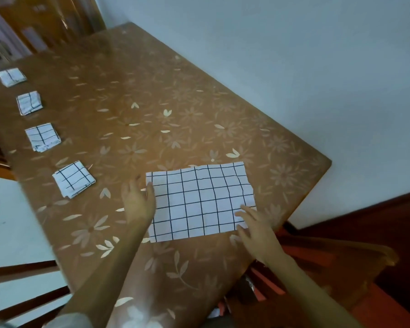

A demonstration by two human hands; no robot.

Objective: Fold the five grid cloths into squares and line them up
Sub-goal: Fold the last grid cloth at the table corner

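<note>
My left hand (137,202) lies flat and open at the left edge of the cloth (201,202), thumb touching the fabric; my right hand (255,229) rests open on the cloth's near right corner, fingers spread, gripping nothing. The hands are well apart, one at each short side. The cloth lies spread as a rectangle near the table's near right corner, and I judge it already halved. Four folded squares (74,179) stand in a row along the left edge, running away from me, so I judge this is the fifth and last cloth, mid-fold. The next move calls for pinching one short edge, carrying it across to meet the other, matching corners, then folding again as needed and setting the square at the near end of the row. The table (166,95) is brown with a pale flower pattern, somewhat glossy. A plain pale wall (294,55) lies right; dark wooden chair parts (24,271) show lower left, and red clutter lower right.
</note>
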